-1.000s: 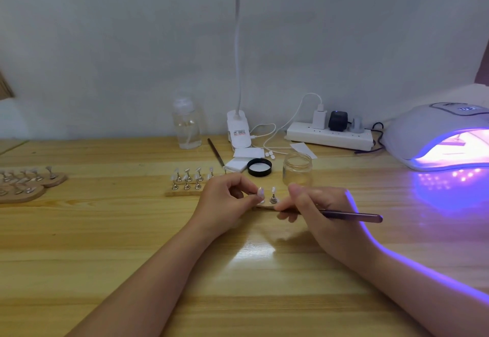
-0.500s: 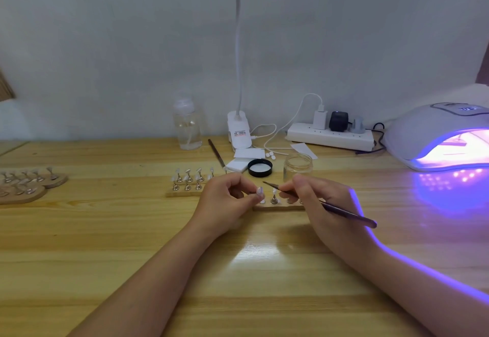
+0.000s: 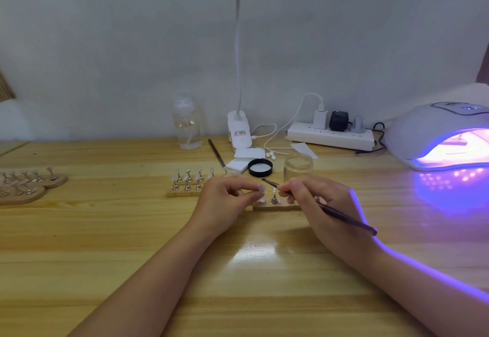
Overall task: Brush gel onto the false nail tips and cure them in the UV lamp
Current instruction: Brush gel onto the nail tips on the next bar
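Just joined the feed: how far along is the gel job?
Done: UV lamp lit, something curing inside; gel jar open. In hand: right hand grips the brush, left hand pinches a nail tip. Left: tips on the rear stand.

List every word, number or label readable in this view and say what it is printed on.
UV lamp display: lit digits, too blurred to read surely.
Desk lamp base white sticker: red and dark print, too small to read.
Power strip, plugs, jar, bottle: no legible text.
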{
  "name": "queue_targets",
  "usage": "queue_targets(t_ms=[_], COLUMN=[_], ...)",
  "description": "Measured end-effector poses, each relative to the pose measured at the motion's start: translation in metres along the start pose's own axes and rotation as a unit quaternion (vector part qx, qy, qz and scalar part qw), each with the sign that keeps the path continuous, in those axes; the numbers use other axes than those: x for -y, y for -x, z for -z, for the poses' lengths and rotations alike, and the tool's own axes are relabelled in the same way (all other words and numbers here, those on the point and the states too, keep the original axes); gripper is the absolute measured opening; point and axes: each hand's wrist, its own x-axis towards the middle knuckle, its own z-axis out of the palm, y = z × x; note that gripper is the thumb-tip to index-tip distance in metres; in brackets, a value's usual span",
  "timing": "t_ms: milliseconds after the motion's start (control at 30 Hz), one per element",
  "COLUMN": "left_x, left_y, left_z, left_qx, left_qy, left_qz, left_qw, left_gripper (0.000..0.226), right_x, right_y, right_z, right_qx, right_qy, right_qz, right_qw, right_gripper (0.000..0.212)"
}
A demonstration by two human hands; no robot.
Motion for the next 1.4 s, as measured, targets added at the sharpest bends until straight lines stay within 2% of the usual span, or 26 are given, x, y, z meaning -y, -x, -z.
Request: queue_targets(t_ms=[133, 233, 400, 567, 700, 867, 1000, 1133, 1300, 1400], left_x=[0.0015, 0.0019, 0.0028, 0.0031, 0.0023, 0.0024, 0.0017, 0.0016, 0.0019, 0.0025], left_y=[-0.0005, -0.0006, -0.0008, -0.0012, -0.0011, -0.0008, -0.0004, -0.0010, -0.0012, -0.0010], left_z=[-0.0003, -0.0005, -0.0011, -0.0010, -0.0011, -0.0008, -0.0007, -0.0010, -0.0015, -0.0009], left_qx=[0.003, -0.004, -0.004, -0.002, 0.000, -0.002, -0.002, -0.003, -0.005, -0.002], left_qy=[-0.002, 0.000, 0.000, -0.005, -0.017, -0.037, -0.049, -0.055, -0.053, -0.056], left_qz=[0.005, 0.001, 0.002, -0.002, -0.012, -0.007, -0.019, -0.014, -0.016, -0.018], left_qw=[1.000, 1.000, 1.000, 1.000, 1.000, 0.999, 0.999, 0.998, 0.998, 0.998], left_gripper=[0.017, 0.014, 0.014, 0.011, 0.015, 0.013, 0.012, 0.011, 0.011, 0.012], right_x=[-0.0010, -0.0009, -0.0005, -0.0016, -0.0026, -0.0050, -0.0042, -0.0058, -0.0059, -0.0070], right_y=[0.0021, 0.0041, 0.0003, 0.0035, 0.0002, 0.0041, 0.0007, 0.0033, 0.0010, 0.0028], right_z=[-0.0012, -0.0011, -0.0001, -0.0025, -0.0015, -0.0029, -0.0024, -0.0037, -0.0027, -0.0039], right_qx=[0.009, 0.004, 0.003, 0.006, 0.002, 0.018, 0.003, 0.008, -0.008, 0.000], right_qy=[-0.029, -0.077, -0.001, -0.065, 0.014, -0.025, 0.038, -0.001, 0.043, 0.004], right_qz=[0.000, -0.029, 0.011, -0.006, 0.026, 0.012, 0.049, 0.019, 0.043, 0.012], right_qw=[1.000, 0.997, 1.000, 0.998, 1.000, 0.999, 0.998, 1.000, 0.998, 1.000], right_gripper=[0.022, 0.034, 0.032, 0.028, 0.031, 0.030, 0.032, 0.035, 0.036, 0.038])
